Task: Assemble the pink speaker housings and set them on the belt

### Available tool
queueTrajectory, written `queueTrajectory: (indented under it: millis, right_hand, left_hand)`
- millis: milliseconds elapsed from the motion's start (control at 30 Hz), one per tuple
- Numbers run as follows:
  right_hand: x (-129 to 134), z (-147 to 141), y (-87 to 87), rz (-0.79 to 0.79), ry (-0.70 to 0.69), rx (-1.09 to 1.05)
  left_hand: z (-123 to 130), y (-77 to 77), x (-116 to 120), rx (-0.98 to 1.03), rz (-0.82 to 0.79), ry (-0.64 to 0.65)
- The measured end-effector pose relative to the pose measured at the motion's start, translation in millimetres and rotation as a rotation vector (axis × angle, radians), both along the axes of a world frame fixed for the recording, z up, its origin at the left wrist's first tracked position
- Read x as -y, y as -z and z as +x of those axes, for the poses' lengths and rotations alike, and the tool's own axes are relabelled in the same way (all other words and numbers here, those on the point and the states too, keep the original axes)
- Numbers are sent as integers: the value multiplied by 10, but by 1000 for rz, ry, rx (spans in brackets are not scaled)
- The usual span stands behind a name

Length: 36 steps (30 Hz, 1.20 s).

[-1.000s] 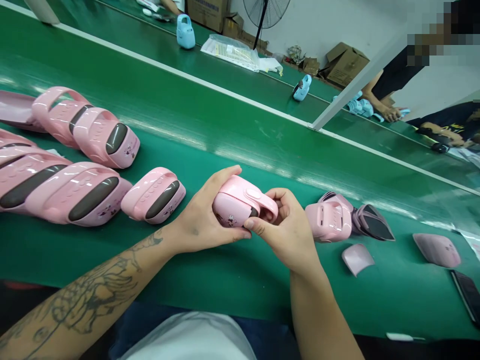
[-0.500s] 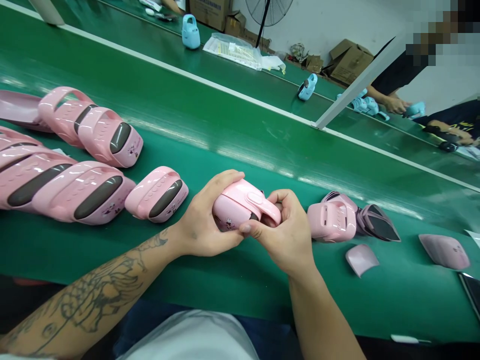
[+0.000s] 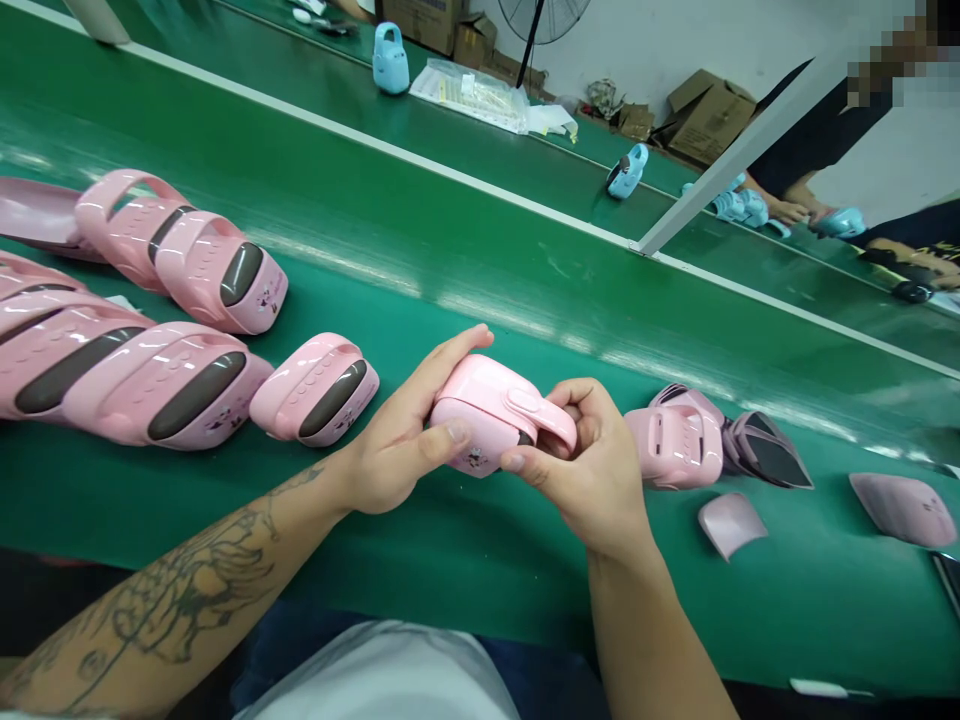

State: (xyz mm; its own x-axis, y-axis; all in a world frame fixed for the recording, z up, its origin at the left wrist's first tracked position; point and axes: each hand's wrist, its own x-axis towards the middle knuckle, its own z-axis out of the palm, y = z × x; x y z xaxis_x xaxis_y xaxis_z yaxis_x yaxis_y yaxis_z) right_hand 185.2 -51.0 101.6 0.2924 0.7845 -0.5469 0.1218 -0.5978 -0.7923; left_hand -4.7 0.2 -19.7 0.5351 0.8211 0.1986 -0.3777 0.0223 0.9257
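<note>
A pink handled device (image 3: 487, 405) is held between both hands over the green table, its loop handle towards the right. My left hand (image 3: 409, 440) wraps its left end, the thumb lying on the printed front. My right hand (image 3: 589, 465) grips the handle end, with thumb and fingers around it near the dark panel. One similar pink unit (image 3: 315, 390) stands just left of my left hand. Right of my right hand lies a pink housing (image 3: 679, 445), with dark-centred covers (image 3: 765, 450) beside it and a loose curved pink cover (image 3: 731, 525) in front.
Several pink units (image 3: 180, 385) stand in rows at the left. Another pink cover (image 3: 904, 508) lies far right. A white rail (image 3: 390, 150) crosses behind, with a slanted post (image 3: 735, 150). Beyond are blue units (image 3: 391, 60) and another person's hands (image 3: 787, 208).
The held device has moved slightly right in view and shows more of its front. My left thumb has moved from its lower edge onto the front face.
</note>
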Motion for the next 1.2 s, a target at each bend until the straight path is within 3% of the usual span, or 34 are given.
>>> queueTrajectory:
  millis: [267,533,833,1200]
  right_hand:
    - [28,-62,-25,77,59,56]
    - [108,-79,11,70,8,128]
    - [122,-108,0,136,-16,219]
    - [142,-154,48,86,14,272]
  left_hand:
    - [107,-15,59,151,-302,56]
    - [131,-20,60,224,-398,27]
    - [136,-38,66,233,-383,-30]
    - [115,-1,115,130,-190,-98]
